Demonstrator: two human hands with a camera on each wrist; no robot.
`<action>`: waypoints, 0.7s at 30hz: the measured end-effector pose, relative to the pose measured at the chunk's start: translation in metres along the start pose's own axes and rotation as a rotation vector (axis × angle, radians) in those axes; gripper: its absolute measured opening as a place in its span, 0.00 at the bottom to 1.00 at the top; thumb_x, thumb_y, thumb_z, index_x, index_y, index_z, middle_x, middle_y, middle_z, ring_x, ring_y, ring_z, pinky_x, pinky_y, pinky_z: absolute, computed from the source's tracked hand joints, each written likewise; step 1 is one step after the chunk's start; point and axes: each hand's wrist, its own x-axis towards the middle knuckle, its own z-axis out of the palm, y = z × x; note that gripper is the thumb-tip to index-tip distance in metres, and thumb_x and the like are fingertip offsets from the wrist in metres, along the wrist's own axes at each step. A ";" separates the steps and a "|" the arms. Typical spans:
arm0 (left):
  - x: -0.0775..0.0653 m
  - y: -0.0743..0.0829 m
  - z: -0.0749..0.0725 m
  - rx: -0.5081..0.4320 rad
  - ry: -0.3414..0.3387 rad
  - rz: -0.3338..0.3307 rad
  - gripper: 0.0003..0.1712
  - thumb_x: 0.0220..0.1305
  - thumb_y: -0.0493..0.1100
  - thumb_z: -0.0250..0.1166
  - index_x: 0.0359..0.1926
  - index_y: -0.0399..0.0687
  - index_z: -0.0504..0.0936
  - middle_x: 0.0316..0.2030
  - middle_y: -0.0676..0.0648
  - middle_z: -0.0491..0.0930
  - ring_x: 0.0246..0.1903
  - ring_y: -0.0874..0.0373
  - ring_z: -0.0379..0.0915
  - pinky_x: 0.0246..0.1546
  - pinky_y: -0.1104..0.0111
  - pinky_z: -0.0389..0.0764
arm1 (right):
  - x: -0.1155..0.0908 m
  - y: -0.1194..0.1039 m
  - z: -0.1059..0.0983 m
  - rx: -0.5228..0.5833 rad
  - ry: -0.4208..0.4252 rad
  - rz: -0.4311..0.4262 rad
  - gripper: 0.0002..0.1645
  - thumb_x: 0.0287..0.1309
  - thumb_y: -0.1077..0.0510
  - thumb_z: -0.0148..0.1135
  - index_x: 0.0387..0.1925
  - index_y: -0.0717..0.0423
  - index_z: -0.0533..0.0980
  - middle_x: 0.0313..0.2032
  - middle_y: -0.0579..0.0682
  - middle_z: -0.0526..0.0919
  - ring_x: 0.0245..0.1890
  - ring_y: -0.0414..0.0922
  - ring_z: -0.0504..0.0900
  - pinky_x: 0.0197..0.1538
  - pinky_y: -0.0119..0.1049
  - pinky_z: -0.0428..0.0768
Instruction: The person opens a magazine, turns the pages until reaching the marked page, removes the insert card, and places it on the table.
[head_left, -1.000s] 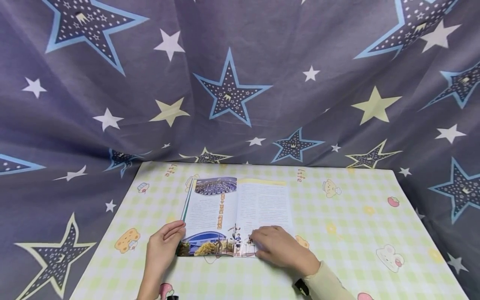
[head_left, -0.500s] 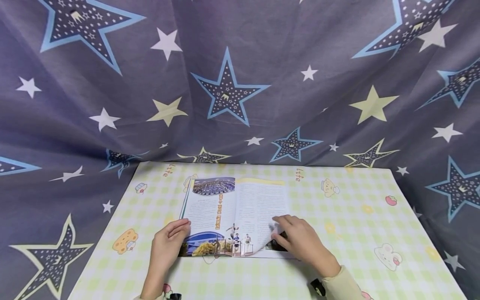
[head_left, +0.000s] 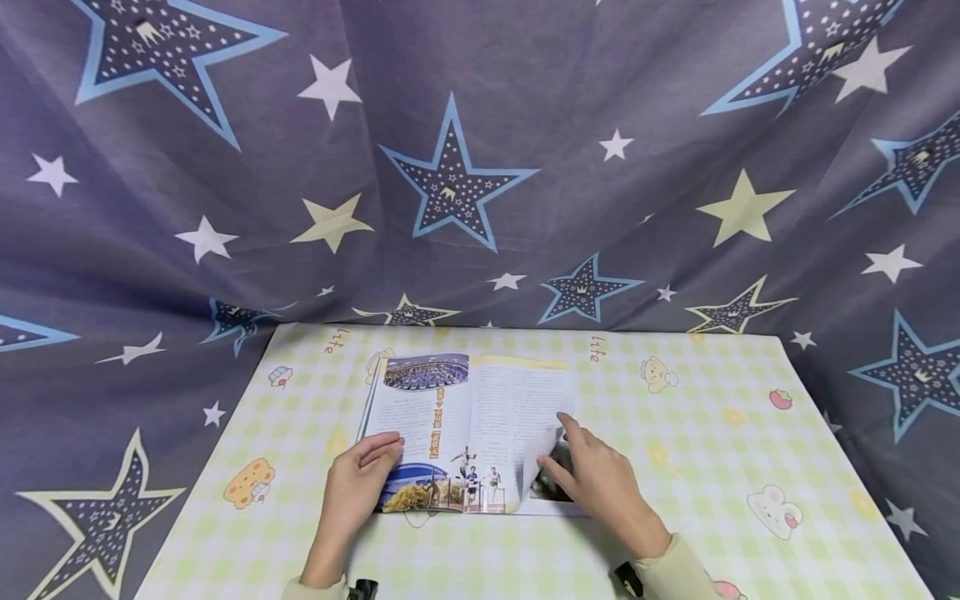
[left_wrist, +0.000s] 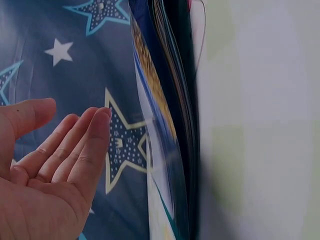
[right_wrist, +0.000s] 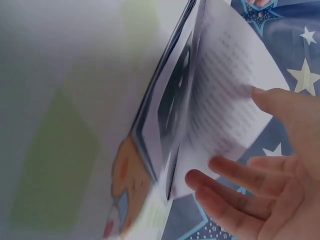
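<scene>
An open magazine (head_left: 491, 396) lies on the table, with a stadium photo at its upper left and runners near the fold. Over its lower left side is my left hand (head_left: 360, 479), fingers loosely extended; the left wrist view shows nothing in that hand (left_wrist: 65, 170). At the lower right corner, my right hand (head_left: 603, 483) touches a lifted page (right_wrist: 225, 85) that curls toward the fold. Its thumb tip meets the printed text, while the other fingers spread near the page's lower edge. A dark photo (head_left: 551, 479) shows on the sheet beneath.
A pale green checked tablecloth (head_left: 697, 450) with cartoon prints covers the table. Dark purple cloth (head_left: 525, 75) printed with stars hangs behind and along both sides. Black straps (head_left: 628, 579) circle the wrists near the light sleeves.
The right hand has moved right from the lower middle of the right page, and the page corner has curled up, baring a dark photo. The left hand has slid right over the left page.
</scene>
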 end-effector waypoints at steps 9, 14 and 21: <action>0.000 0.012 0.025 -0.067 -0.094 0.044 0.18 0.68 0.44 0.68 0.53 0.38 0.84 0.45 0.44 0.86 0.45 0.55 0.84 0.47 0.73 0.82 | 0.010 -0.016 0.003 0.189 0.008 -0.076 0.39 0.61 0.48 0.71 0.68 0.59 0.67 0.56 0.58 0.80 0.47 0.54 0.84 0.44 0.49 0.86; -0.001 0.018 0.038 -0.114 -0.162 0.083 0.18 0.67 0.44 0.69 0.53 0.38 0.84 0.45 0.43 0.86 0.45 0.54 0.84 0.47 0.72 0.83 | 0.014 -0.023 0.007 0.370 -0.054 -0.166 0.35 0.65 0.56 0.67 0.69 0.62 0.65 0.60 0.59 0.75 0.56 0.52 0.79 0.55 0.46 0.82; -0.003 0.020 0.049 -0.146 -0.239 0.086 0.22 0.67 0.47 0.69 0.54 0.36 0.82 0.44 0.41 0.86 0.44 0.51 0.85 0.45 0.70 0.84 | 0.016 -0.032 0.011 0.447 -0.152 -0.225 0.33 0.68 0.60 0.63 0.70 0.63 0.63 0.66 0.59 0.71 0.66 0.51 0.70 0.67 0.45 0.71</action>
